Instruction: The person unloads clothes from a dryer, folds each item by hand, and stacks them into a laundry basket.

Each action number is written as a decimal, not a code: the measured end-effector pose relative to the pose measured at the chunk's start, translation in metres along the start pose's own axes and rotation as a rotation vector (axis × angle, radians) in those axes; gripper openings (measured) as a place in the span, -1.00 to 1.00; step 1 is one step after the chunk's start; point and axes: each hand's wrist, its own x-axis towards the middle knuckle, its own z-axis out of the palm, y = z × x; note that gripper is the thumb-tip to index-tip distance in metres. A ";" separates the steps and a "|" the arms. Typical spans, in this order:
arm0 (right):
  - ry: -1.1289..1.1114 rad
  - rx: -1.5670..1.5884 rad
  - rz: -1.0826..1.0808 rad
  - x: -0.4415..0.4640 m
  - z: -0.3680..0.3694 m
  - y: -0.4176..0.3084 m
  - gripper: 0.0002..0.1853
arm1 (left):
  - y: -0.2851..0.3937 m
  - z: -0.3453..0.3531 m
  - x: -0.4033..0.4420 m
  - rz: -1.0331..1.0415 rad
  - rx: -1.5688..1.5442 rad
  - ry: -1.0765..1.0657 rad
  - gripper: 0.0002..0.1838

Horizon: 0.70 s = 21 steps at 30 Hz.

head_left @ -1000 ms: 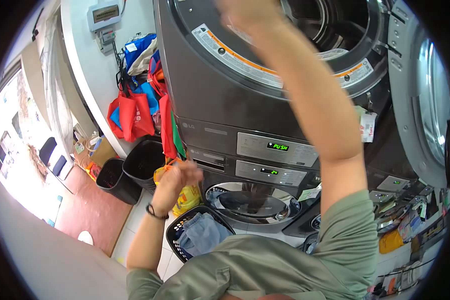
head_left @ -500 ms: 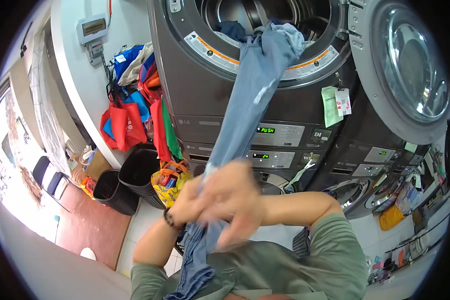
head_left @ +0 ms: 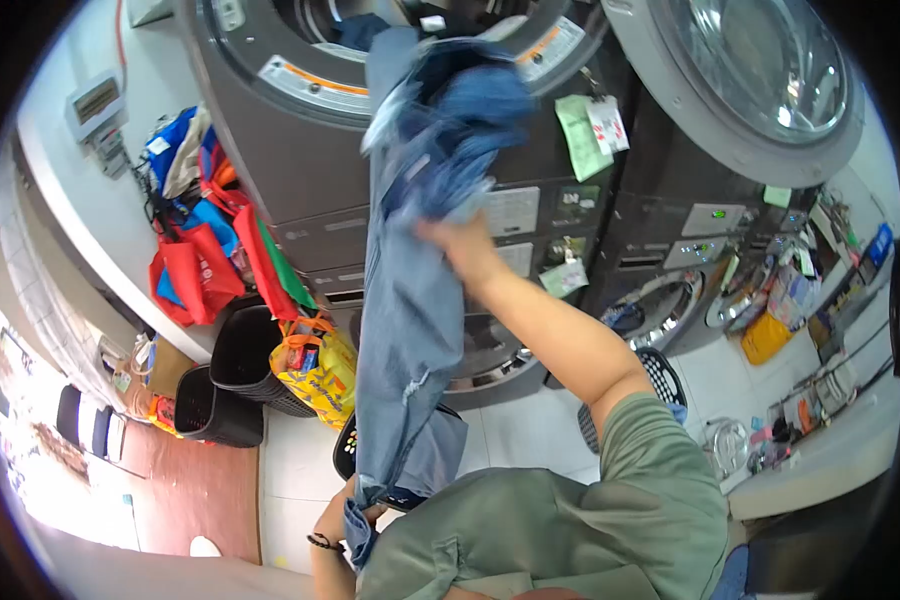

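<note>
The head view shows the jeans [head_left: 405,320] drawn out lengthwise in front of the upper machine [head_left: 300,165], running from near 12 o'clock down to 7 o'clock. Half a second ago both hands were together around the narrow, gathered leg; now they are well apart, one at either end of the hanging length. The right hand [head_left: 458,245], just above the centre towards 12 o'clock, is partly closed against the crumpled upper cloth. Motion blur covers its fingertips, so how firmly it grips is impossible to tell. The left hand [head_left: 339,512], at 7 o'clock, looks closed around the lower end of the leg, though the denim hides some of its fingers. This spacing seems to leave the lower leg flatter and easier to handle, while the bunched dark blue part at 12 o'clock remains untidy. That bunch overlaps the rim of the round opening, where dark cloth [head_left: 360,31] shows at 11 o'clock. The glass door [head_left: 760,75] stands open at 2 o'clock. Beneath the jeans, at 7 o'clock, a black basket [head_left: 344,452] holds grey-blue cloth [head_left: 438,455]. A yellow bag [head_left: 322,382] sits beside it at 8 o'clock, and red bags [head_left: 198,275] hang at 9 o'clock.
</note>
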 end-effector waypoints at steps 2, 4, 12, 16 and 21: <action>-0.258 -0.311 -0.046 -0.039 -0.024 0.031 -0.49 | -0.040 0.032 0.015 0.039 -0.013 0.192 -0.19; -0.544 -0.351 0.114 -0.087 -0.041 0.027 -0.46 | -0.048 0.062 0.036 0.008 -0.157 0.424 0.04; -1.017 -0.369 0.746 -0.234 -0.155 0.047 -0.11 | -0.021 0.159 0.119 0.111 -0.520 0.218 -0.54; -0.670 -0.681 0.277 -0.216 -0.206 0.052 -0.35 | -0.011 0.162 0.139 0.285 0.237 0.312 -0.56; -0.191 -0.476 0.259 -0.185 -0.225 -0.006 -0.57 | 0.130 0.111 0.172 0.459 0.293 0.570 -0.65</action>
